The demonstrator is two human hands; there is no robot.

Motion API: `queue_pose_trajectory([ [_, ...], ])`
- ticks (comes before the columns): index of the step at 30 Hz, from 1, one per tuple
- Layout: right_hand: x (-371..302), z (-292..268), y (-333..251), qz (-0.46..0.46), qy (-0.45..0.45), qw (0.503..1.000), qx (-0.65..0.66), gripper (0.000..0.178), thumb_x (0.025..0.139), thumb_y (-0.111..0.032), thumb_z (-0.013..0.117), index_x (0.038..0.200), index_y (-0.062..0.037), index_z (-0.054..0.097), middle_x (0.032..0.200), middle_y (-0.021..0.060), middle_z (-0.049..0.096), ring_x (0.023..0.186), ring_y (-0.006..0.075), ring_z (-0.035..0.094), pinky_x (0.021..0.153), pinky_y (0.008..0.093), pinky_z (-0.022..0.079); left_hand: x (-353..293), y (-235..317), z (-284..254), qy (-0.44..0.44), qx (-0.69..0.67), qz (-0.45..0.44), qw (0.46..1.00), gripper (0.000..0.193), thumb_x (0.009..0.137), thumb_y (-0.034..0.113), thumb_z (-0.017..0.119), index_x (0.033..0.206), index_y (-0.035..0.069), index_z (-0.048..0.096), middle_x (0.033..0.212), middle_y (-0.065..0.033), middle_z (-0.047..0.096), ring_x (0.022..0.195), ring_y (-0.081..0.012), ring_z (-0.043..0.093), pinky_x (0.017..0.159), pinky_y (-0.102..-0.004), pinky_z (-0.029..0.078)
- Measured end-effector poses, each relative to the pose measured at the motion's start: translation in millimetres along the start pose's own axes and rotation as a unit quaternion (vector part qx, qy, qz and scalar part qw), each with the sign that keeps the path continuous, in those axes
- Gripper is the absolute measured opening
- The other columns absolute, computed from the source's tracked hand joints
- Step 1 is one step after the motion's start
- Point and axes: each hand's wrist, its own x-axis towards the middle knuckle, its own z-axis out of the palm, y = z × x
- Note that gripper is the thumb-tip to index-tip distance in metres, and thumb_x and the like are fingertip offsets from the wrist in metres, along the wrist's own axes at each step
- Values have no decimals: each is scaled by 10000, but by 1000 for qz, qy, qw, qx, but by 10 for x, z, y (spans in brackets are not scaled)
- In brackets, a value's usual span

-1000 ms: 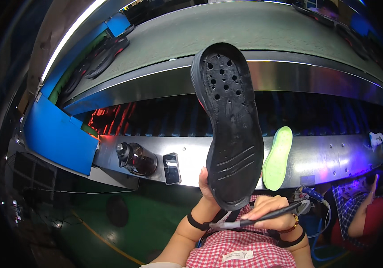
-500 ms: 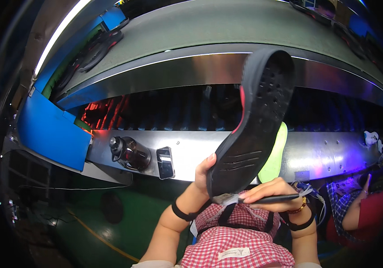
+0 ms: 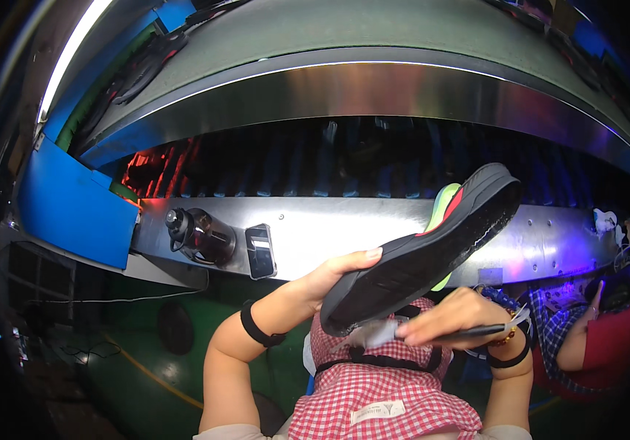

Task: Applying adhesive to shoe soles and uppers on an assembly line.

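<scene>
My left hand (image 3: 338,275) grips a black shoe sole (image 3: 421,268) by its near end, thumb on the upper edge. The sole slants up to the right, tilted so that its side wall with a red patch shows. My right hand (image 3: 454,317) is closed around the dark handle of a brush (image 3: 375,335). Its pale, blurred bristles are at the sole's near end, by the lower edge; whether they touch it is hard to tell. Partly hidden behind the sole, a lime-green insole-shaped piece (image 3: 439,207) lies on the metal ledge (image 3: 315,227).
A dark drink bottle (image 3: 208,236) and a phone (image 3: 260,253) occupy the ledge at left. Beyond a dark gap with rollers runs a green conveyor belt (image 3: 329,33) carrying black soles (image 3: 150,70) at its sides. Another person's arm (image 3: 573,345) is at right.
The sole has swung from nearly upright to a lower slant, its far end down and to the right. The brush has stayed by the near end. The whole view has shifted slightly.
</scene>
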Motion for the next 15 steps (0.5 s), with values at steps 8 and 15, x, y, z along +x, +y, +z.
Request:
queue_pose_trajectory([
  [8,-53,-130,-74,51,-61,989,-128,271,778,-71,561,1033,-111,643,1075,53,638,862,209,653,670,275,524,-39,26,33,17,52,-54,997,539,913,365,440,1285,-23,399,1167,-175,543,974,-203,590,858,-317,477],
  [15,-53,-163,-158,57,-85,969,-223,284,743,-72,576,1006,-141,655,1053,6,650,727,168,656,542,265,497,-119,35,-58,28,146,-100,984,554,904,396,451,1265,-24,422,1112,-166,563,928,-183,599,788,-278,504],
])
